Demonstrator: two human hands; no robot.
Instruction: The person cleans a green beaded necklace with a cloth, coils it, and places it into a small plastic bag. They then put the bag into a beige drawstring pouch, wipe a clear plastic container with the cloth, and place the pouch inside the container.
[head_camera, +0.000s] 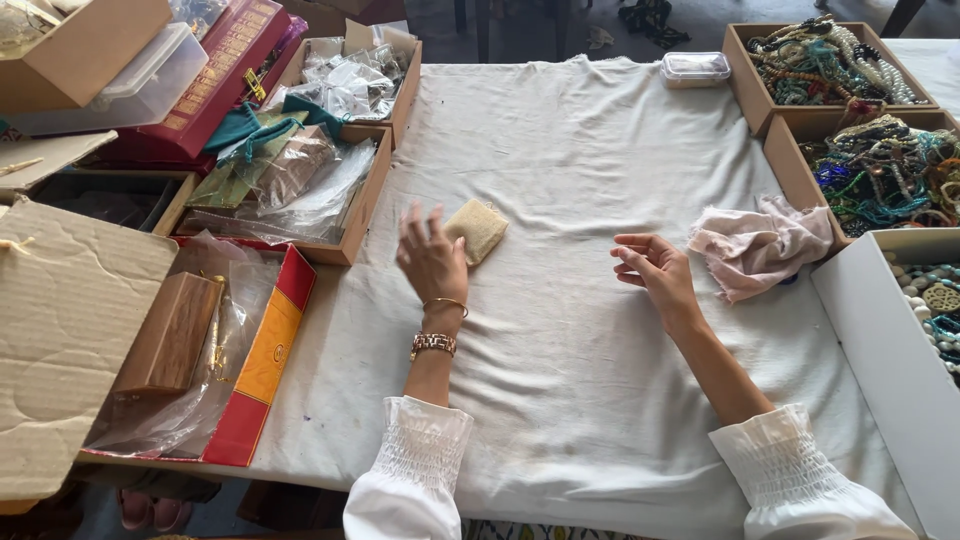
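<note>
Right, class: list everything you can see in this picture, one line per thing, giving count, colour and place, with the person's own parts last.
Cloth pouch: one, beige, on the table by the left hand.
Crumpled cloth: one, pale pink, right of the right hand.
Table cover: one, off-white, wrinkled.
Bead boxes: two, brown card, far right, full of mixed necklaces.
White box: one, right edge, beads inside.
Clear plastic container: one, far edge.
Cardboard trays: two, left, holding clear bags and green pouches.
Wooden box: one, brown, in a red and orange box.
Left hand: fingers spread, at the pouch; gold watch and bangle.
Right hand: open, empty.
</note>
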